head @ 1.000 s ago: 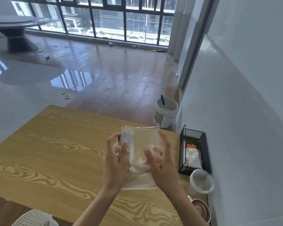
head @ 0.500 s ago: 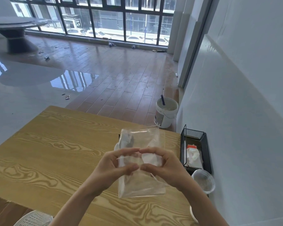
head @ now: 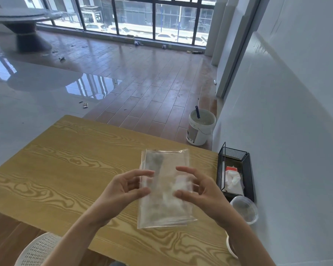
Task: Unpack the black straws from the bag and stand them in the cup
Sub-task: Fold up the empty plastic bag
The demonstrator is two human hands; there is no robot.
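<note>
A clear plastic bag [head: 164,208] is held upright above the wooden table [head: 65,169]. My left hand [head: 123,191] pinches its left edge between thumb and fingers. The fingers of my right hand [head: 202,192] grip its right side. The bag looks flat and see-through, with whitish crumpled film near its middle. A dark blur [head: 158,160] shows through its upper left part; I cannot tell what it is. No black straws are plainly visible. A white cup rim [head: 230,246] shows at the table's near right edge, partly hidden by my right forearm.
A black mesh basket [head: 246,169] with a tissue pack stands at the table's right edge against the wall. A clear plastic lid [head: 244,210] lies just in front of it. A white chair back [head: 38,250] is below left. A white bucket [head: 200,127] stands on the floor.
My hands, pinched together at the bag's middle half a second ago, have moved apart to its two sides. The bag now hangs flatter and a little lower.
</note>
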